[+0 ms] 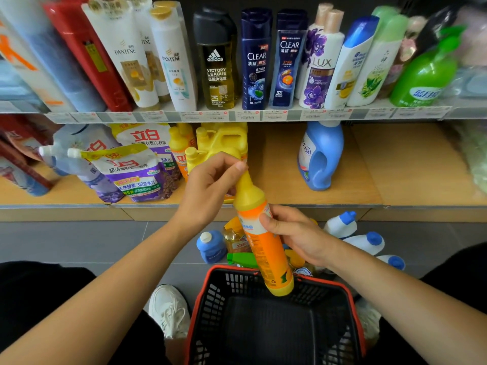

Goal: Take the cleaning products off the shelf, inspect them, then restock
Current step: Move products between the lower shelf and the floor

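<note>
Head view, looking down at a shop shelf.

- We see the orange bottle (266, 248) held in the air in front of the lower shelf (395, 164) and above the black basket (329, 283). It is tilted, with its yellow cap end up toward the shelf and its base over the basket's far rim.
- Left grip (210, 185): the fingers and thumb are curled round the yellow neck and cap at the top of the orange bottle.
- Right grip (295, 233): it is wrapped round the bottle's upper label, with the thumb lying across the front.
- The basket has a red rim and stands on the grey floor between the person's legs. A white shoe (168, 309) is just beside its left wall.
- On the floor beyond the basket we note a small blue bottle (210, 246), a green item (242, 259) and three white bottles with blue caps (366, 242) lying on their sides.
- On the lower shelf, a yellow jug (224, 140) stands behind the left grip, with purple refill pouches (137, 172) to its left. A blue detergent jug (320, 156) stands upright to the right, well apart from the pouches.
- The upper shelf (263, 115) holds an upright row of shampoo and body-wash bottles, with price tags along its edge.
</note>
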Motion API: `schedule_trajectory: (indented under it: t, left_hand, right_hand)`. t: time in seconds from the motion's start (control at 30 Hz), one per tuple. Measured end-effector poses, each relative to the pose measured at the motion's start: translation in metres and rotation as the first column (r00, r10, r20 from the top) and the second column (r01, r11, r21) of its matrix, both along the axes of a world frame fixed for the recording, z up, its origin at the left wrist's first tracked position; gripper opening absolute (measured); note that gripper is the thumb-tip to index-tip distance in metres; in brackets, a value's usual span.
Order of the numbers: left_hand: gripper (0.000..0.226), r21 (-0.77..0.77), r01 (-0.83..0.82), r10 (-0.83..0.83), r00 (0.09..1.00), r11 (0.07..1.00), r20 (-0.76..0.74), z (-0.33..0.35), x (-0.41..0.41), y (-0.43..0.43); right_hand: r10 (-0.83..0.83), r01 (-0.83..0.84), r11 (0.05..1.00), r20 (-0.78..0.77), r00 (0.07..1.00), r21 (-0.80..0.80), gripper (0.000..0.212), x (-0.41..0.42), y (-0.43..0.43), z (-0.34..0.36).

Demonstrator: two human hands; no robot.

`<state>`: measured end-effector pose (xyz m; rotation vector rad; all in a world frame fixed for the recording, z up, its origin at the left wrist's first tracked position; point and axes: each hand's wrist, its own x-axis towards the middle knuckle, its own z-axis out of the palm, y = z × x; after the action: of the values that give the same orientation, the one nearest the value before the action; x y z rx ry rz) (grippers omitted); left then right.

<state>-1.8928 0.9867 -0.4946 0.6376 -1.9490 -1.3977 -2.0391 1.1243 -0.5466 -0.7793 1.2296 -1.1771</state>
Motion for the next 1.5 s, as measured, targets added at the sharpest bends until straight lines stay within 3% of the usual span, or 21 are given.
schedule_trajectory:
  t: [0.2, 0.33, 0.43, 0.57, 0.63, 0.7, 0.77, 0.93, 1.03, 1.13, 1.27, 1.4, 1.5]
  left_hand:
    - [0.028, -0.058, 0.123, -0.119, 0.991, 0.991, 0.059, -0.002, 0.004, -0.006]
    - [0.04, 0.018, 0.213, -0.214, 0.976, 0.977, 0.037, -0.004, 0.002, -0.005]
    - [0.047, 0.163, 0.257, -0.259, 0.966, 0.953, -0.01, -0.004, 0.0, 0.0]
    - [0.04, 0.213, 0.157, -0.15, 0.988, 0.964, -0.047, -0.002, -0.002, -0.001]
    - [0.036, 0.203, 0.125, -0.114, 0.991, 0.971, -0.066, -0.001, -0.003, -0.002]
    - [0.03, 0.211, 0.068, -0.047, 0.994, 0.975, -0.103, 0.0, -0.002, -0.008]
    - [0.026, 0.25, -0.013, 0.052, 0.987, 0.968, -0.149, 0.001, -0.001, -0.019]
    - [0.021, 0.434, -0.117, 0.233, 0.946, 0.893, -0.226, -0.008, -0.003, -0.039]
    - [0.025, 0.51, -0.224, 0.307, 0.948, 0.831, -0.084, -0.015, -0.01, -0.043]
    - [0.017, 0.462, -0.33, 0.28, 0.944, 0.823, 0.176, -0.019, -0.016, -0.045]
    - [0.019, 0.364, -0.154, 0.048, 0.958, 0.919, 0.284, -0.025, -0.025, -0.027]
    - [0.055, 0.096, 0.235, -0.254, 0.886, 0.967, 0.387, -0.033, -0.032, -0.003]
    - [0.073, -0.142, 0.305, -0.235, 0.898, 0.942, 0.373, -0.037, -0.035, 0.007]
  right_hand:
    - [-0.021, 0.021, 1.0, 0.039, 0.999, -0.012, 0.044, -0.003, 0.001, -0.002]
    - [-0.06, 0.061, 0.998, 0.059, 0.996, -0.025, 0.042, -0.006, 0.0, -0.001]
    - [-0.098, 0.1, 0.995, 0.059, 0.993, -0.029, 0.051, -0.007, -0.002, -0.002]
    - [-0.071, 0.071, 0.997, -0.015, 0.997, -0.035, 0.056, -0.011, -0.005, -0.003]
    - [0.014, -0.02, 0.999, -0.166, 0.986, -0.032, 0.051, -0.018, -0.006, -0.003]
    - [0.153, -0.147, 0.988, -0.361, 0.92, 0.043, 0.059, -0.028, -0.004, -0.004]
    - [0.193, -0.166, 0.981, -0.48, 0.856, 0.099, 0.063, -0.039, -0.002, -0.005]
    - [-0.045, 0.033, 0.999, -0.556, 0.83, -0.032, 0.063, -0.071, -0.007, 0.01]
    - [-0.235, 0.213, 0.971, -0.563, 0.792, -0.105, 0.061, -0.085, -0.006, 0.017]
    - [-0.413, 0.343, 0.91, -0.56, 0.718, -0.231, 0.051, -0.092, -0.002, 0.027]
    - [-0.448, 0.34, 0.892, -0.67, 0.592, -0.297, 0.047, -0.091, 0.001, 0.032]
    - [-0.481, 0.344, 0.877, -0.578, 0.659, -0.336, 0.047, -0.082, 0.003, 0.033]
    - [-0.482, 0.297, 0.865, -0.505, 0.716, -0.405, 0.047, -0.079, 0.003, 0.041]
